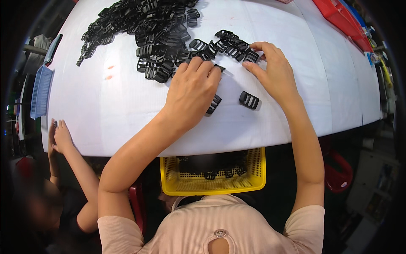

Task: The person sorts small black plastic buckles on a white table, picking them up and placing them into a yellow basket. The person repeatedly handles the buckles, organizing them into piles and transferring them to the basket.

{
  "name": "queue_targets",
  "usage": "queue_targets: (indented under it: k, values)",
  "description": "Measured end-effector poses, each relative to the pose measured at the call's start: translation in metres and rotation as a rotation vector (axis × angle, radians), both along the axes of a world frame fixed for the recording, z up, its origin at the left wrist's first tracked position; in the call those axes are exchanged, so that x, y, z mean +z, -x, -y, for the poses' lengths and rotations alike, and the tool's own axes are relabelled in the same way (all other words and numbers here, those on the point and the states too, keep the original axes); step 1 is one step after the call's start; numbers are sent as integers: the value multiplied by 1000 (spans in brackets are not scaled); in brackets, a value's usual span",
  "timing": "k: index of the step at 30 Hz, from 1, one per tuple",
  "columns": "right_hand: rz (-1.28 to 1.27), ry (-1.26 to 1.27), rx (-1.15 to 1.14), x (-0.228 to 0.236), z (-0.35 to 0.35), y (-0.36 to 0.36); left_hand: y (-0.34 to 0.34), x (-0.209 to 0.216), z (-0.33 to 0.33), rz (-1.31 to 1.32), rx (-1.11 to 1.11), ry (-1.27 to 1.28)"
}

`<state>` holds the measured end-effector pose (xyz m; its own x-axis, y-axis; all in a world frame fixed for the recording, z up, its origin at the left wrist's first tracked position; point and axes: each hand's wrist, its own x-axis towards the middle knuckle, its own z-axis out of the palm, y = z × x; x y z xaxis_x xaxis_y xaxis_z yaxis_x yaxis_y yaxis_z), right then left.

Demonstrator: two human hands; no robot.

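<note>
Black plastic slide buckles with bar slots lie in a big pile [139, 25] on the white table, with a looser cluster [228, 44] at its right side. My left hand [192, 86] reaches over the pile's near edge, fingers curled down. A small dark tip shows beside its fingertips; what they hold is hidden. My right hand [275, 72] has thumb and forefinger on either side of a slide buckle [251, 56] at the cluster's right end. Nearer me lies a single slide buckle [249, 100]. Another buckle [214, 104] is partly hidden beside my left hand.
Below the table's front edge, a yellow basket [213, 188] holds several black buckles. A blue basket [41, 91] hangs by the left edge. Another person's hands [60, 135] are at the left corner. A red tray [344, 23] stands far right; a red stool [340, 171] is below.
</note>
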<state>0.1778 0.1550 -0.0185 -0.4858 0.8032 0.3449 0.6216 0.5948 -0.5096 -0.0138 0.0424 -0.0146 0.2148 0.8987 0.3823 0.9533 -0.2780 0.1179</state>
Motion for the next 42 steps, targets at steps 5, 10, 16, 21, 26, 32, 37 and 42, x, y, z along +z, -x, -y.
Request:
queue_targets:
  k: [5, 10, 16, 21, 26, 32, 37, 42]
  values:
    - [93, 59, 22, 10, 19, -19, 7, -6, 8, 153, -15, 16]
    - [64, -147, 93, 2, 19, -15, -11, 0, 15, 341, -151, 79]
    - [212, -468, 107, -10, 2, 20, -7, 8, 5, 469, -40, 84]
    - [91, -460, 182, 7, 25, 7, 5, 7, 2, 521, -13, -44]
    - [25, -418, 293, 15, 45, 2, -1, 6, 4, 538, -95, 20]
    - [-86, -55, 208, 14, 22, -6, 7, 5, 10, 579, -15, 73]
    - [-380, 656, 121, 28, 47, 6, 4, 6, 11, 642, -24, 0]
    - [-566, 938, 142, 19, 52, 14, -7, 5, 13, 669, -69, -132]
